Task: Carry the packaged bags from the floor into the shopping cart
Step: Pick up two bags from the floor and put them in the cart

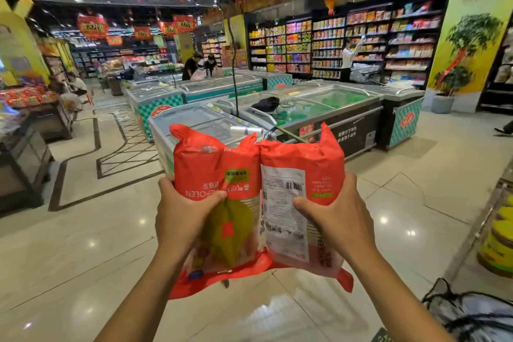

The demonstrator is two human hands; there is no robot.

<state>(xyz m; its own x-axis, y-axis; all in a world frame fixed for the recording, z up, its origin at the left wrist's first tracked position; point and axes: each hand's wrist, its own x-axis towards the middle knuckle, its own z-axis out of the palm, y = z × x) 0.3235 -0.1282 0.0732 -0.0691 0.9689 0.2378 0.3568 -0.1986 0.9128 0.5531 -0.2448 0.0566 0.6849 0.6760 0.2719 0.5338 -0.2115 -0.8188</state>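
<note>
We observe two red packaged bags held upright, side by side and touching, above the floor (pixel 97 230). The left hand (pixel 183 214) grips the left bag (pixel 213 175); the right hand (pixel 338 216) grips the right bag (pixel 302 175), thumbs pressed on the fronts.

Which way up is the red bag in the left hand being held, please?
Upside down as seen by the head camera: the left hand grips the left red bag, and its lettering reads inverted.
</note>
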